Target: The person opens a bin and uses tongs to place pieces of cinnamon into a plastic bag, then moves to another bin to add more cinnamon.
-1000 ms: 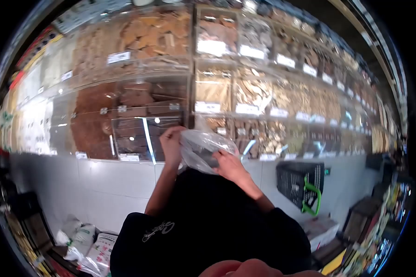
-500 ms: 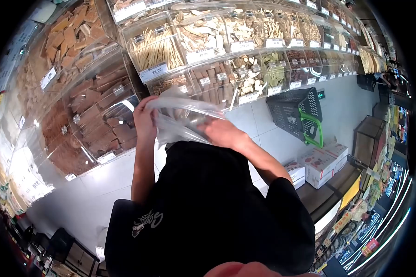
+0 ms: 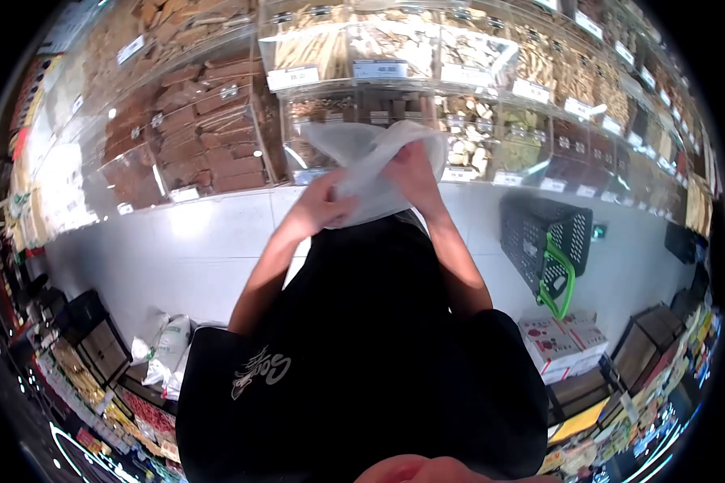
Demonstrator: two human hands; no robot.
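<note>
A translucent plastic bag [image 3: 370,173] is spread between my two hands, in front of my chest. My left hand [image 3: 324,205] is closed on the bag's lower left side. Up at the bag's right side, my right hand [image 3: 413,175] has its fingers closed on the plastic, partly covered by it. Just beyond the bag are clear bins with dried goods: pale sticks [image 3: 310,52], brown bark pieces [image 3: 234,165] and pale slices [image 3: 467,137].
A dark shopping basket with a green handle [image 3: 568,278] stands on the floor at the right. Beside it lie white printed boxes [image 3: 564,342]. White sacks [image 3: 169,346] are at the lower left. Price tags [image 3: 294,78] line the bin fronts.
The view has turned, and the bins and basket sit differently in it. My left hand has moved lower on the bag, my right hand higher, and the bag has changed shape.
</note>
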